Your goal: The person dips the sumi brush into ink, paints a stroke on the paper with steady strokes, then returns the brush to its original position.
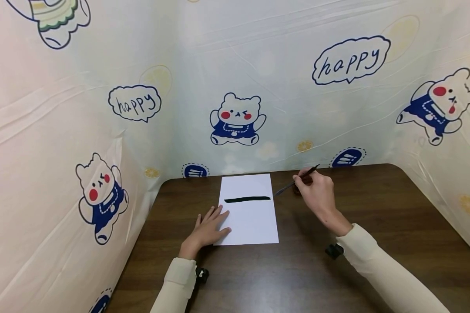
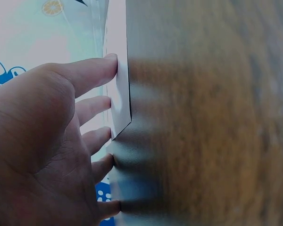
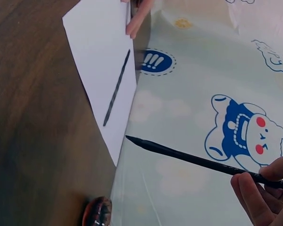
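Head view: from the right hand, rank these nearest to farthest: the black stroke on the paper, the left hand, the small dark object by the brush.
From the right hand, which holds the brush:
1. Small dark object, on the table right beside the fingers.
2. Black stroke, to the left, across the paper.
3. Left hand, farthest, pressing the paper's lower left edge.

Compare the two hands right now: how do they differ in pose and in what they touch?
The left hand lies flat with straight fingers pressing the lower left edge of the white paper sheet; the right hand is raised beside the sheet's upper right corner, fingers curled round a thin black brush. The left hand holds no tool; the right hand's brush tip hangs off the paper. Both wear cream sleeves over the dark wooden table.
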Tool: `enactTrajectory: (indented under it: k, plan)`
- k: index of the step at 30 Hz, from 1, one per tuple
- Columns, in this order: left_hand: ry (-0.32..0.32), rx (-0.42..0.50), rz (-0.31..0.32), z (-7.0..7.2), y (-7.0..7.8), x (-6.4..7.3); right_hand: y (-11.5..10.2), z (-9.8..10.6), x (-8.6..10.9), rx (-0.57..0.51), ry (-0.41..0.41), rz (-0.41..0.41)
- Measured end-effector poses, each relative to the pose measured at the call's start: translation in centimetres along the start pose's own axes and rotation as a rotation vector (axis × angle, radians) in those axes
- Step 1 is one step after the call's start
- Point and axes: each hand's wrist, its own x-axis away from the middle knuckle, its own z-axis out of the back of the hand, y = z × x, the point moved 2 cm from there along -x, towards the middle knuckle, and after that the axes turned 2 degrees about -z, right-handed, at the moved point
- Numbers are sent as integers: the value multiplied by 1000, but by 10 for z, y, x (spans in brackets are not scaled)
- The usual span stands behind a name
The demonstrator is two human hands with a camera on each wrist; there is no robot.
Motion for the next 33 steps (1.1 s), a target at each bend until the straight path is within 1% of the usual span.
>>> enactTrajectory:
  k: [5,11,17,25,33]
  plan:
    - [7,13,-10,-2,-3,-1,1,5,-2,-1,11,3]
    - [2,7,2,-6,-7,-3,2,10,-2,3,24,13]
    - [-4,11,5,-3,-5,-2,3,15,-4,4,39,30]
    - [2,35,-14,1,2,5,6,22,-5,28,67,57]
    - [-2,-6,19,0,0,2,11,34,-10,65,99,89]
